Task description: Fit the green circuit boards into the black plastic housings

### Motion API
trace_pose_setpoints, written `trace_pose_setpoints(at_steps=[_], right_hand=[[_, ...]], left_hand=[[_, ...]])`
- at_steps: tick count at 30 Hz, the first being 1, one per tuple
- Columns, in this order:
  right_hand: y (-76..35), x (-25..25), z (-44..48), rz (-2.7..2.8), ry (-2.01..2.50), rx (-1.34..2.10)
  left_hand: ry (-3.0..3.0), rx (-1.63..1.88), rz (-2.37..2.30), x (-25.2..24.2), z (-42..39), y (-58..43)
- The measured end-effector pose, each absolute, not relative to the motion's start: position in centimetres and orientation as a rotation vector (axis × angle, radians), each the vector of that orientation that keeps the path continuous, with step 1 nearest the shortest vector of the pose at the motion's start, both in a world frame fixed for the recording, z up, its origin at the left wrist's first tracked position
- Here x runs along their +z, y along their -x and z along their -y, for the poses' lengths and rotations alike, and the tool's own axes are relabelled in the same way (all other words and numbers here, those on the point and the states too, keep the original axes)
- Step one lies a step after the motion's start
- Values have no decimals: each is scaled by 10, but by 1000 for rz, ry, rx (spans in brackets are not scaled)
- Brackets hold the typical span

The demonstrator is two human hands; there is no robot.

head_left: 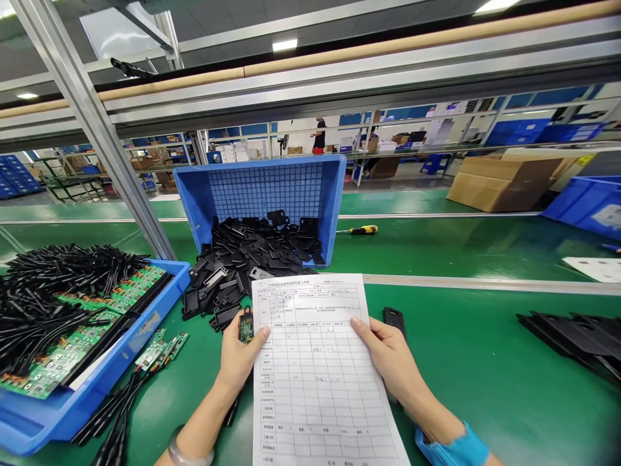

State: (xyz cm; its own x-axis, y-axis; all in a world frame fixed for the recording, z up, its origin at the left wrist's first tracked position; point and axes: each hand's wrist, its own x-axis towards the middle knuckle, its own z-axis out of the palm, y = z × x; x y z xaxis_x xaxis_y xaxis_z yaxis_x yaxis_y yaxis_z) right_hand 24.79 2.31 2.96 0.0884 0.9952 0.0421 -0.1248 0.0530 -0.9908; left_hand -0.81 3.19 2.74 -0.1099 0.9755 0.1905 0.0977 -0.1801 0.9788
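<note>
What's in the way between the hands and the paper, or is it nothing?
Nothing visible blocks the right hand: its thumb is on the paper. The left hand has its thumb there too, but also holds a small green circuit board at the paper's left edge. Whether that reaches behind the paper is hidden.
</note>
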Motion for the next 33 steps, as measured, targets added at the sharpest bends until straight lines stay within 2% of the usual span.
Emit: trace_pose_setpoints(at_steps=[33], right_hand=[[-246,30,-21,1089,1083,1147]], left_hand=[[-1360,1387,-1289,30,-32,10]])
